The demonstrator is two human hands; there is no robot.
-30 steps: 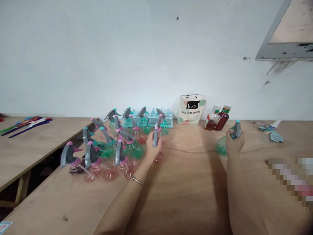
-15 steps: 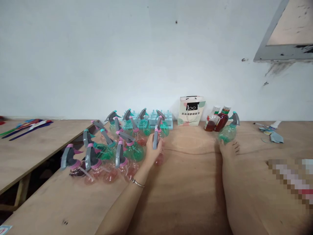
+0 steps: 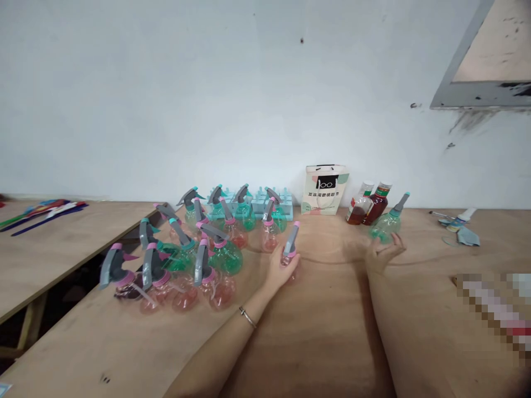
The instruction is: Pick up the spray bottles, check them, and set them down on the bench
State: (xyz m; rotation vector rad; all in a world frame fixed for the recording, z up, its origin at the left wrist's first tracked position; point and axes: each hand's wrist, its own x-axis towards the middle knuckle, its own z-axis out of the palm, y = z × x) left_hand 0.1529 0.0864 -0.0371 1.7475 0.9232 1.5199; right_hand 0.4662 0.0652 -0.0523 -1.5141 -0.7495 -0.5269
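My left hand [image 3: 279, 267] is closed around a pink spray bottle [image 3: 289, 251] with a grey trigger, just right of a cluster of several pink and green spray bottles [image 3: 194, 243] on the wooden table [image 3: 315, 326]. My right hand [image 3: 381, 251] lies open on the table with fingers spread, just in front of a green spray bottle [image 3: 389, 221] that stands by itself and is not gripped.
Two brown-liquid bottles [image 3: 367, 203] and a small paper bag [image 3: 326, 189] stand by the wall. A teal tray [image 3: 253, 202] sits behind the cluster. Small items [image 3: 458, 226] lie at the far right. A second table [image 3: 53, 243] with coloured sticks is left, across a gap.
My left hand has drawn a pink bottle rightward out of the cluster. My right hand set the green bottle down near the brown bottles, let go and opened.
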